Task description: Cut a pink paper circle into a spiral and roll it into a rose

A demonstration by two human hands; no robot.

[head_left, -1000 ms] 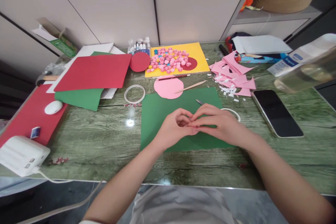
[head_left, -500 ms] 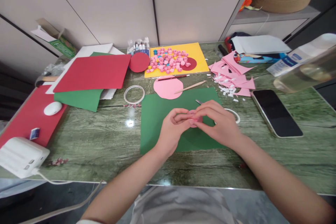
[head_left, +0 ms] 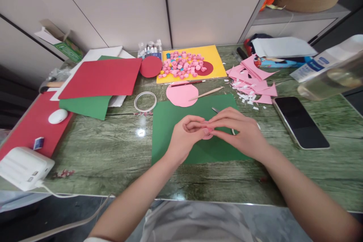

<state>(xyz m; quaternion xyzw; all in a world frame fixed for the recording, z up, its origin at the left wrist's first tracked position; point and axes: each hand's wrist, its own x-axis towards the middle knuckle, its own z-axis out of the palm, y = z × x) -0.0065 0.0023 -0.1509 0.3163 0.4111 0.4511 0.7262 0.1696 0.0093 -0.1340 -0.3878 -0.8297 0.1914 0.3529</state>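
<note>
- A small pink piece is pinched between the two hands, over the green sheet; whether the sheet is touched by it cannot be told
- By the left grip the piece is clamped from one side, thumb and fingers brought together on it, the other fingers curled
- By the right grip it is clamped from the other side, between thumb and fingertips; the exact shape of the piece is mostly hidden by the fingers
- Scissors are partly covered by the right grip, with a blade tip shown beyond the fingers
- The far edge of the green sheet is met by a pink paper round, across which a dark red pencil is laid; its right edge is overlapped by a wooden stick
- A roll of tape is set flat just left of the sheet
- Farther back, a yellow sheet is covered with many small curled pieces, mostly pink, some blue and yellow; a dark red disc is partly covered by them
- A brighter red disc is placed between that sheet and a large red sheet
- To the right, pink scraps are heaped, with white bits scattered beside them
- A phone is laid face up on the table, near the right edge
</note>
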